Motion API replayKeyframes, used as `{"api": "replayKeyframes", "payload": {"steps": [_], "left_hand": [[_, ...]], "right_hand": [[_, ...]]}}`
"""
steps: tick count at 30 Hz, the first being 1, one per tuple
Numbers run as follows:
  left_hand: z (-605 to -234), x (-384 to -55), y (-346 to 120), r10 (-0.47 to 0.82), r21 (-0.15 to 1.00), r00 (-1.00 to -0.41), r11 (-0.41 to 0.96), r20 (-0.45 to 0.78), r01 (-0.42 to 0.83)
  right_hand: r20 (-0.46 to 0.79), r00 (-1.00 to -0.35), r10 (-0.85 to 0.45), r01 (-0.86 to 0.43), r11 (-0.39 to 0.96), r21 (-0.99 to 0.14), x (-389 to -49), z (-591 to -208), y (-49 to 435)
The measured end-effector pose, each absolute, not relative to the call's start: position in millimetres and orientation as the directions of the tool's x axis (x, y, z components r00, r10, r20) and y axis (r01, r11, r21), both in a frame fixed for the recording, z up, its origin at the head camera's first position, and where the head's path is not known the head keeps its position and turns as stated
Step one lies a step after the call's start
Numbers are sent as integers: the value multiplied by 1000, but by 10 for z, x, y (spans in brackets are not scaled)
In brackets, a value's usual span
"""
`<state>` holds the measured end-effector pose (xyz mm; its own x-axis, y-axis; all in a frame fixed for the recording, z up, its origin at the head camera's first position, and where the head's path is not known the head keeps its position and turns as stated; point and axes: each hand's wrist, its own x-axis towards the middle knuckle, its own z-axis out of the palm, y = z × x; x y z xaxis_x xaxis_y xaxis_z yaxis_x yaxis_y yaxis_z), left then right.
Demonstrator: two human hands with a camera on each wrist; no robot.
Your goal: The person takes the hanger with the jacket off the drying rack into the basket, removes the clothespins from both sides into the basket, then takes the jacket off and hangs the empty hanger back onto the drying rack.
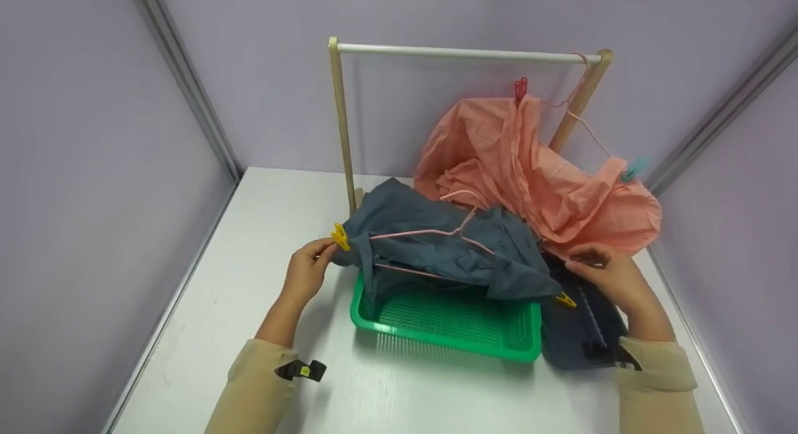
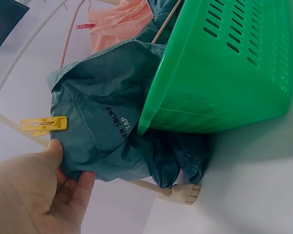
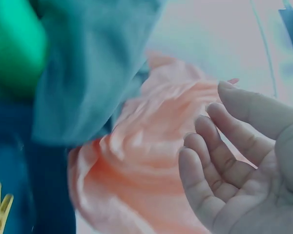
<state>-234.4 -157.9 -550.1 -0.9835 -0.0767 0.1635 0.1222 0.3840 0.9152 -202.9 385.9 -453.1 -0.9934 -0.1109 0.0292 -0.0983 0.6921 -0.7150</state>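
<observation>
A blue-grey garment [image 1: 430, 228] lies partly over the green basket [image 1: 446, 343], with a pink hanger [image 1: 414, 232] in it. A yellow clothespin [image 2: 44, 125] clips the garment's left end to the hanger. Just below that clothespin, my left hand [image 1: 307, 272] pinches the cloth edge between thumb and fingers [image 2: 85, 187]. Dark lettering shows on the cloth in the left wrist view. My right hand [image 1: 608, 278] hovers past the garment's right end, holding nothing, its fingers loosely bent in front of a salmon garment [image 3: 141, 165].
The salmon garment hangs from a rack [image 1: 467, 52] on a pink hanger, with a red clothespin [image 1: 521, 90] and a teal clothespin [image 1: 634, 169]. Right of the basket lies a dark navy bag-like thing [image 1: 570, 340], with another yellow clothespin [image 1: 566, 300] at it. Walls enclose the white table [image 1: 212, 284].
</observation>
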Motion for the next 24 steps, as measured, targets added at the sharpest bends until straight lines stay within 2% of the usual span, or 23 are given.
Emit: {"api": "replayKeyframes", "payload": {"steps": [6,13,20,24], "left_hand": [[-5495,-2337,-1587,-78,919,-985,377,155,115],[-5501,-2335,-1582,-76,922,-983,367,166,128],[-5496,-2336,-1583,-75,929,-984,348,161,125],[-5493,-2336,-1577,-77,928,-985,352,154,117]], "right_hand": [[94,-990,-106,-139,607,-782,-2028,-4446,3585],[186,-962,-202,-267,538,-799,-2085,-4368,3274],[192,-935,-299,-314,440,-841,-2091,-4249,2919],[184,-919,-350,-333,437,-836,-2096,-4199,2715]]}}
